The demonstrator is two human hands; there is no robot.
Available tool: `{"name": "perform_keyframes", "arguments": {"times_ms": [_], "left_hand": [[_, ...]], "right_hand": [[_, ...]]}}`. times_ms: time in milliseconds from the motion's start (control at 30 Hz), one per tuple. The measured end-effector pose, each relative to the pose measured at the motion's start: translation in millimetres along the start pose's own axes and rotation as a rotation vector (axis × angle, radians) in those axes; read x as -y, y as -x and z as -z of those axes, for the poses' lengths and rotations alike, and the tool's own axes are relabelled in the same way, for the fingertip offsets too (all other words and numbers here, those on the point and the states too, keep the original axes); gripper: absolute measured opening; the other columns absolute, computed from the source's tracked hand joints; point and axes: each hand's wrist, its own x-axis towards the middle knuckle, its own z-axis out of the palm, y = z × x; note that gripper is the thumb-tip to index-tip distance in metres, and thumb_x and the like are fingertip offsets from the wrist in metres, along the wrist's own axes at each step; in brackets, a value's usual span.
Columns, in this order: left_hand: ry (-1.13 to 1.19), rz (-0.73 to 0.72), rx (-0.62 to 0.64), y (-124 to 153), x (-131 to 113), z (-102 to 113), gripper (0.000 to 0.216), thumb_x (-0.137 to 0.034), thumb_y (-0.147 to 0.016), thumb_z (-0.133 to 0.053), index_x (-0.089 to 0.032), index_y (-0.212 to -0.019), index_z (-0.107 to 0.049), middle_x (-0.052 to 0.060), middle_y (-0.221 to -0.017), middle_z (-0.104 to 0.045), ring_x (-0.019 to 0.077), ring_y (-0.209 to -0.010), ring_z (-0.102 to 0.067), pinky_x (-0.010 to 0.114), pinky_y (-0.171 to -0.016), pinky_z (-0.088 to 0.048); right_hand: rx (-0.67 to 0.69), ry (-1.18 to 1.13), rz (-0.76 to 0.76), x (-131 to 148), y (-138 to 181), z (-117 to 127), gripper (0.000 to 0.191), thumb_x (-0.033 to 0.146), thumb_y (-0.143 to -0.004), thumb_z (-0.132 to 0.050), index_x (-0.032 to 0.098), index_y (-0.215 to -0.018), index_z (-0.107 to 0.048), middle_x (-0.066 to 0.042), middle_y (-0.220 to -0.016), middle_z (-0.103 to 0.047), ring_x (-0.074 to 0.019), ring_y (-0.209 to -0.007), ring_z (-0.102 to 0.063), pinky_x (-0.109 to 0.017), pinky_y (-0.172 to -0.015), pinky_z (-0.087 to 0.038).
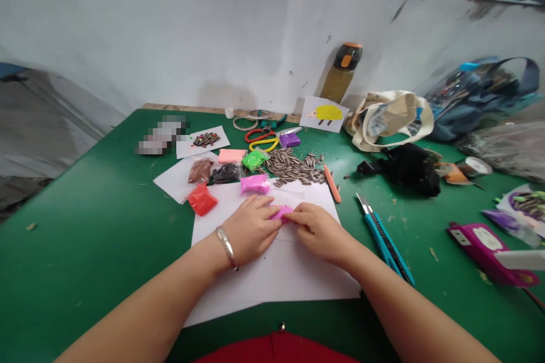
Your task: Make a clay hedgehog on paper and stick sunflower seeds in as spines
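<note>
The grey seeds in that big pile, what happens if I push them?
The seeds would probably scatter, since they lie loose, with a few strays around the edge. Each is likely light, being so small. They may slide more than roll, because they look long and narrow.

This looks like a craft workspace: scissors (263,144), a utility knife (384,244) and bright clay packets (254,184) share a green table (93,238).

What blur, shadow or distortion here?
Head view: mosaic patch hides something on the green table; soft shadow on the wall beside the bottle; edges look soft and stretched, as at the blue bag; pink lump lacks fine detail.
</note>
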Motion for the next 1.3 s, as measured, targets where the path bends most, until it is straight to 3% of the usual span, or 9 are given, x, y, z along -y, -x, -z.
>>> {"name": "perform_keyframes", "arguments": {"times_ms": [133,367,567,767,1033,1167,1300], "left_hand": [[0.011,-0.013,-0.008,0,2,-2,0.026,-0.023,-0.091,-0.045,-0.020,-0.105,-0.066,0.009,-0.108,-0.065,0.0283,-0.109,-0.050,0.048,-0.090,-0.043],[0.079,0.000,0.029,0,6,6,0.024,-0.023,-0.091,-0.046,-0.020,-0.095,-0.069,0.007,-0.103,-0.067,0.0260,-0.108,-0.052,0.047,-0.095,-0.042],[0.113,0.026,0.045,0,10,7,0.025,-0.023,-0.092,-0.044,-0.019,-0.093,-0.069,0.007,-0.098,-0.067,0.0234,-0.103,-0.055,0.042,-0.093,-0.044],[0.122,0.031,0.037,-1,9,7,0.026,-0.020,-0.092,-0.043,-0.017,-0.088,-0.068,0.008,-0.096,-0.067,0.0217,-0.101,-0.057,0.041,-0.095,-0.044],[0.128,0.069,-0.111,1,14,7,0.029,-0.022,-0.094,-0.041,-0.016,-0.093,-0.069,0.008,-0.098,-0.069,0.0194,-0.098,-0.060,0.038,-0.094,-0.048],[0.127,0.096,-0.124,1,16,6,0.027,-0.022,-0.093,-0.042,-0.016,-0.092,-0.069,0.007,-0.096,-0.070,0.0191,-0.097,-0.061,0.037,-0.095,-0.049],[0.127,0.118,-0.144,0,16,6,0.027,-0.022,-0.093,-0.042,-0.015,-0.090,-0.068,0.007,-0.093,-0.070,0.0189,-0.095,-0.062,0.035,-0.092,-0.050]], "right_hand": [[-0.048,-0.166,-0.014,-5,1,3,0.045,0.002,-0.076,-0.043,0.021,-0.109,-0.067,-0.005,-0.094,-0.063,-0.0156,-0.086,-0.057,-0.027,-0.079,-0.043],[0.036,0.196,0.093,0,0,4,0.029,0.015,-0.088,-0.047,0.023,-0.100,-0.071,-0.007,-0.089,-0.062,-0.0187,-0.082,-0.053,-0.031,-0.074,-0.038],[0.068,0.054,0.101,-3,2,9,0.040,0.007,-0.083,-0.045,0.026,-0.110,-0.069,-0.006,-0.100,-0.062,-0.0173,-0.088,-0.056,-0.029,-0.078,-0.041],[0.101,0.191,0.126,2,3,11,0.032,0.014,-0.089,-0.044,0.026,-0.102,-0.071,-0.007,-0.098,-0.063,-0.0191,-0.086,-0.054,-0.033,-0.077,-0.039],[0.111,0.180,0.118,3,3,11,0.045,0.008,-0.084,-0.044,0.031,-0.117,-0.064,-0.005,-0.103,-0.061,-0.0183,-0.089,-0.055,-0.031,-0.078,-0.038],[0.144,0.262,0.124,7,3,11,0.038,0.012,-0.086,-0.044,0.031,-0.112,-0.066,-0.006,-0.100,-0.061,-0.0194,-0.085,-0.054,-0.032,-0.076,-0.036],[0.126,0.234,0.148,5,4,10,0.046,0.008,-0.084,-0.042,0.031,-0.120,-0.061,-0.006,-0.102,-0.060,-0.0186,-0.087,-0.053,-0.030,-0.076,-0.036]]}}
